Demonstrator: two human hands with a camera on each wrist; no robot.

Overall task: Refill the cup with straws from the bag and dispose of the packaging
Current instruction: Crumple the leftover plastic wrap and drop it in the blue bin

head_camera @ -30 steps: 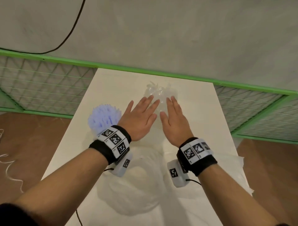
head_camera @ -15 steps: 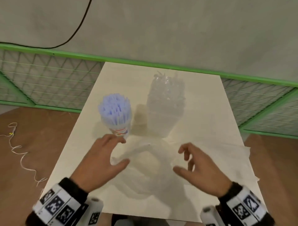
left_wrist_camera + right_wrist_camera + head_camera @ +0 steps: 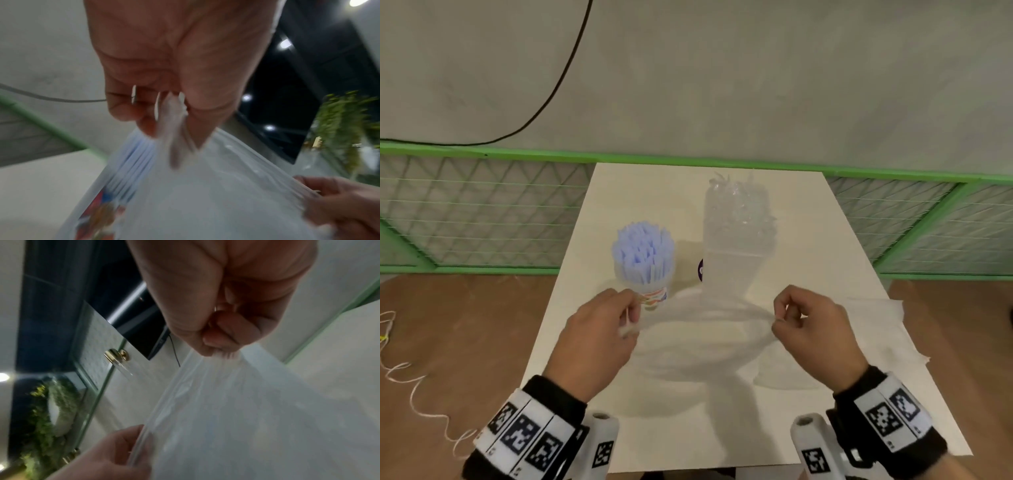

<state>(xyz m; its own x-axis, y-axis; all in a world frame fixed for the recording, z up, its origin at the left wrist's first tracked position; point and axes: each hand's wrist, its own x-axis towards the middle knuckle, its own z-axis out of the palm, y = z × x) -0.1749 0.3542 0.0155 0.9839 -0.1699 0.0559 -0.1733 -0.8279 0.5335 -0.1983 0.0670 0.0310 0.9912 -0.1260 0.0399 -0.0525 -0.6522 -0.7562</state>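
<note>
A cup (image 3: 654, 296) packed with pale blue straws (image 3: 643, 251) stands on the white table (image 3: 835, 246), left of centre. A limp translucent plastic bag (image 3: 702, 337) is stretched between my hands above the near half of the table. My left hand (image 3: 631, 320) pinches its left edge beside the cup; the left wrist view shows the film (image 3: 179, 129) bunched between thumb and fingers (image 3: 197, 126). My right hand (image 3: 777, 317) pinches the right edge (image 3: 222, 353). Behind the bag stands a clear wrapped bundle (image 3: 738, 219).
A white sheet (image 3: 883, 329) lies on the table's right side, over the edge. Green wire fencing (image 3: 482, 212) runs behind and beside the table. A thin white cord (image 3: 404, 370) trails on the brown floor at left. A black cable (image 3: 561, 78) crosses the wall.
Both hands drew back from the clear bundle toward me, curled, and took hold of the bag's two edges. The bag now hangs lifted and pulled taut between them.
</note>
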